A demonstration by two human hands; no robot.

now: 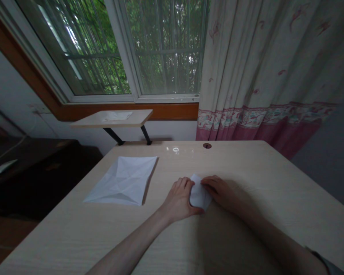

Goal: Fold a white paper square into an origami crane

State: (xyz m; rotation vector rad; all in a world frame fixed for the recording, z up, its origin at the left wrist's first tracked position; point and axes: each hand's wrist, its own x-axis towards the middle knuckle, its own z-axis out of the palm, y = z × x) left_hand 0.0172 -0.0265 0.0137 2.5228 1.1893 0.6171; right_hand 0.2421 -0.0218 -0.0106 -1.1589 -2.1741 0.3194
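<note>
Left hand (179, 198) curves around the left side of a small white paper (199, 194), with the fingers at its upper left edge and the thumb along its lower edge, so the paper is held between them. The right hand (222, 194) meets the paper from the other side, fingertips on its upper right edge; whether they pinch it or only press on it, I cannot tell. The small paper lies on the pale surface (275, 183), in front of the person, and one corner points away toward the window (166, 72).

Well to the left of the hands lies a larger white sheet (126, 179), spread out and marked with crease lines that cross near its middle. Behind that sheet, a small shelf (91, 121) stands on black supports (113, 136) at the far left corner of the surface, and something flat and white (119, 115) rests on it. A round brown cap (207, 146) sits near the far edge. Green leaves show past bars outside the window, and a pale flowered curtain (246, 57) with a pink hem hangs to the right.
</note>
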